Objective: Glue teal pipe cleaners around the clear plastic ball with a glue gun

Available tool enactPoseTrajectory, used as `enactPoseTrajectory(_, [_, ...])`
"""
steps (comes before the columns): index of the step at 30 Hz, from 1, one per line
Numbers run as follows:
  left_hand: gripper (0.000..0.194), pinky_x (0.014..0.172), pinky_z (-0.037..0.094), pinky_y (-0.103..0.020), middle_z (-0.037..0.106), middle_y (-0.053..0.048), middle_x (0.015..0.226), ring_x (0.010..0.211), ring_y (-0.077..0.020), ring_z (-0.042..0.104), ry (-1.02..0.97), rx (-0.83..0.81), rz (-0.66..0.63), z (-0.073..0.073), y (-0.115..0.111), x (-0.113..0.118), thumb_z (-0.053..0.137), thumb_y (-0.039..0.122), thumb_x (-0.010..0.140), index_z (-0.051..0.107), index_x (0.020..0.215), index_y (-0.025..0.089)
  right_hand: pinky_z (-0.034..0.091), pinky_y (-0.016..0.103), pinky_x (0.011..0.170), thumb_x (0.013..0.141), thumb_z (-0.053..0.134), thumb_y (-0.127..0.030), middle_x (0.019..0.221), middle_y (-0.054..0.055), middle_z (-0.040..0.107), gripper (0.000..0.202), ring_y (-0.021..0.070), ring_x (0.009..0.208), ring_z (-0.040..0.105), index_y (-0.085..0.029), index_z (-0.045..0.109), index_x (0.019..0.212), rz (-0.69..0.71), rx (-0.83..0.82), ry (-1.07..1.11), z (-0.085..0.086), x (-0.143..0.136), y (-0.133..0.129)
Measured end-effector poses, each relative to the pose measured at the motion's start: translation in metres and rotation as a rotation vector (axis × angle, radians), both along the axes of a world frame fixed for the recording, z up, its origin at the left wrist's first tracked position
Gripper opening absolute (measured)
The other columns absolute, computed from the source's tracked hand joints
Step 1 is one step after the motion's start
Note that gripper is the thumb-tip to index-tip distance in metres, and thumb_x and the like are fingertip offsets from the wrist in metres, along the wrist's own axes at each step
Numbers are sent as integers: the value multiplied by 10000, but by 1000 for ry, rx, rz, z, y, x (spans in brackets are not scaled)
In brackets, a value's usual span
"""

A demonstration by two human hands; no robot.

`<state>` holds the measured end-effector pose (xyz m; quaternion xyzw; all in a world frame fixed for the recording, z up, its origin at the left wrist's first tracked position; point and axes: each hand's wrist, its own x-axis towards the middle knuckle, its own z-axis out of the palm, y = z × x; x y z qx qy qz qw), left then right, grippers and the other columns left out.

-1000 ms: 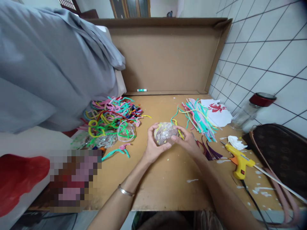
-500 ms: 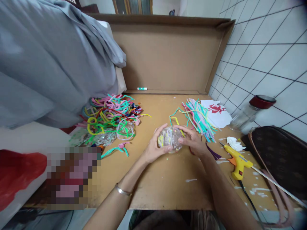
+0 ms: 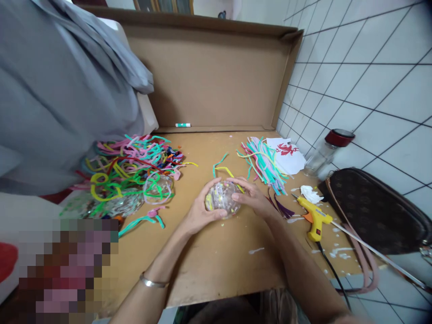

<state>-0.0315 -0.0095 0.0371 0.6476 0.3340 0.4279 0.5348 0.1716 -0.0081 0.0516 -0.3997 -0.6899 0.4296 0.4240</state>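
Between both hands is a clear round ball [image 3: 222, 200] with white and yellow bits on or in it, resting on or just over the table. My left hand [image 3: 200, 209] curves around its left side, thumb across the front. From the right, my right hand [image 3: 251, 196] grips it with the thumb on its face and fingers over the top. Just behind the ball lie a yellow pipe cleaner [image 3: 224, 170] and a teal pipe cleaner [image 3: 216, 165]. To the right is a bundle of pastel pipe cleaners [image 3: 265, 162], with dark purple strands [image 3: 281, 207] nearer me.
A heap of colourful pipe cleaners [image 3: 135, 157] covers the left side, beside another clear ball [image 3: 158, 188]. On the right are a yellow glue gun [image 3: 315, 218], crumpled white tissue [image 3: 311, 194], a glass jar [image 3: 320, 157] and a brown bag [image 3: 374, 211]. A cardboard wall [image 3: 209, 76] stands behind.
The whole view has shifted, so everything on the table sits further left in the picture. Both hands keep the same hold on the ball.
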Motion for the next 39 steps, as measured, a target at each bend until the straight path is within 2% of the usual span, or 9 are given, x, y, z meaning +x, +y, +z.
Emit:
enactPoseTrajectory(5, [865,1049,417,-431,546,-123,1327,1213,-314,533,-44,-45,78,-6,3,4,785,494,617,425,1341,188,473,321,778,781,624,-484,1231,65,497,599,149,845,529,-272,521,1332,-219,137,-130,-2,-4,-1])
enactPoseTrajectory(8, [857,1078,387,-441,547,-126,1331,1227,-315,521,-44,-66,101,-9,4,6,785,492,615,432,1330,179,476,332,761,810,595,-454,1234,70,501,585,114,706,478,-278,495,1359,-315,240,-182,6,0,3])
enactPoseTrajectory(15, [835,1043,422,-395,583,-112,1293,1179,-295,558,-96,-124,63,-4,-5,11,786,491,616,461,1320,182,499,396,822,850,555,-430,1299,71,479,510,123,731,525,-313,496,1342,-488,532,-243,62,22,29])
enactPoseTrajectory(19, [859,1038,424,-391,590,-120,1281,1176,-301,557,-89,-150,62,-1,-7,13,791,497,604,462,1324,164,503,405,816,848,549,-433,1284,89,521,497,143,771,561,-252,529,1311,-590,589,-346,68,43,66])
enactPoseTrajectory(23, [878,1060,407,-403,574,-131,1307,1205,-310,540,-86,-133,59,-5,-3,13,793,508,592,457,1323,158,465,388,909,796,614,-376,1121,93,648,408,186,908,597,-166,659,1143,-506,368,-551,48,68,102])
enactPoseTrajectory(26, [870,1059,409,-408,573,-130,1308,1203,-308,542,-79,-122,71,-8,-1,12,786,513,598,455,1323,163,438,346,954,809,569,-295,1154,87,652,343,187,1049,581,-177,676,1112,-587,282,-622,35,85,110])
enactPoseTrajectory(29, [864,1052,415,-408,567,-132,1312,1205,-309,541,-74,-111,93,-9,0,11,775,513,615,445,1334,165,451,351,913,853,431,-237,1135,106,661,360,200,1036,590,-143,667,1108,-762,245,-660,31,98,102])
enactPoseTrajectory(32, [871,1051,416,-414,564,-135,1313,1197,-310,546,-72,-104,88,-8,-2,12,770,518,618,437,1341,163,461,324,838,824,435,-199,958,95,709,315,206,909,628,-124,701,975,-867,134,-749,31,105,89])
enactPoseTrajectory(39, [880,1064,405,-413,556,-137,1325,1194,-306,547,-76,-96,72,-6,-3,14,783,507,600,439,1330,157,455,329,803,724,572,-174,879,144,709,159,266,929,644,-130,712,786,-862,-154,-974,19,102,64])
